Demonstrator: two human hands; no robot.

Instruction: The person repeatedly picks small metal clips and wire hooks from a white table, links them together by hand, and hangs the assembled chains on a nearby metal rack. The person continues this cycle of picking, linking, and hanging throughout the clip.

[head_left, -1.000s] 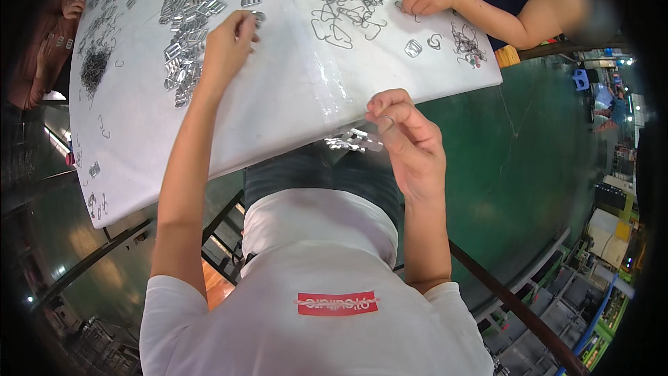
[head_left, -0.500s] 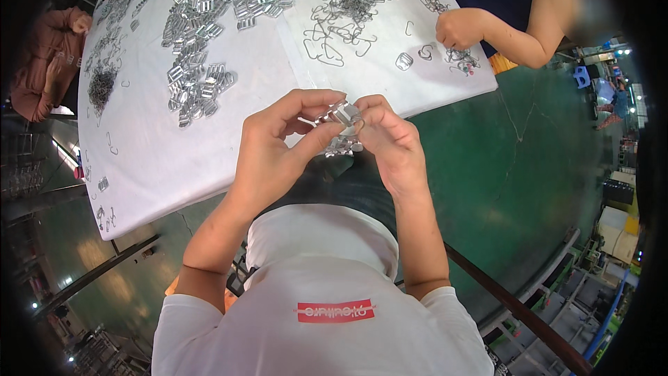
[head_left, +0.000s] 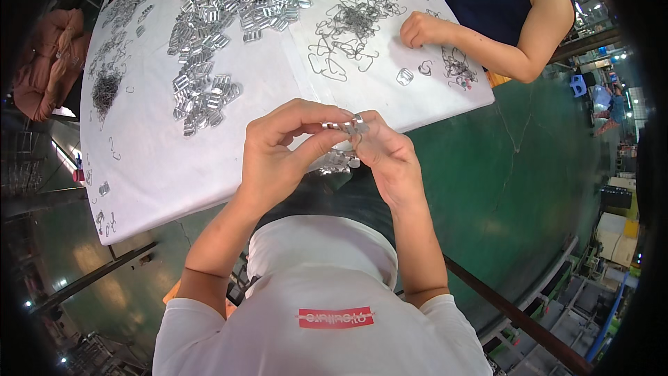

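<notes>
view: looking down from a head-worn camera at a person's two hands, raised together at the centre of the frame, just in front of the near edge of a white table (head_left: 160, 188).
left hand (head_left: 278, 157): fingers curled, thumb and forefinger pinched on a small metal buckle (head_left: 346, 125), gripping it from the left.
right hand (head_left: 390, 157): fingers bent in close, fingertips pinching the same piece from the right; a thin wire hook seems to sit there too, but it is too small to be sure.
where the piece is: held in the air between both hands, above the table's near edge, centre of the frame.
below the hands: a small cluster of finished pieces (head_left: 337, 161) lies at the table edge, partly hidden by the fingers.
upper centre: a heap of flat silver buckles (head_left: 236, 0) spread across the table.
upper right of centre: a loose pile of wire hooks (head_left: 355, 24).
far left: a dark clump of small wire parts (head_left: 106, 90).
upper right: another person's hand (head_left: 421, 28) rests on the table beside a few loose pieces.
step, as i judge it: fitting a hook onto a buckle, mid-assembly.
next move calls for: a small, precise twist or push with the fingertips, keeping both pinches firm so the piece does not slip.
</notes>
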